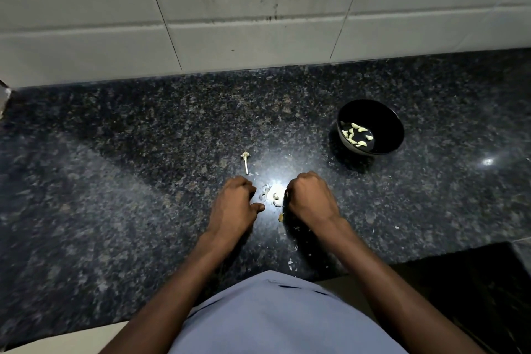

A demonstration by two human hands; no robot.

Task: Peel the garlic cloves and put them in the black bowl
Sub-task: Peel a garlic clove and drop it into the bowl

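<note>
Head view — both hands' fingers curled beside garlic cloves (275, 196); any grip is hidden.

The counter (115, 181) was black granite, speckled grey and brown. The black bowl (388, 123) held pale yellow-white peeled garlic cloves (357, 133). The far wall tiles (100, 8) were off-white with dark stains, and the near shirt (273, 319) pale blue.
</note>
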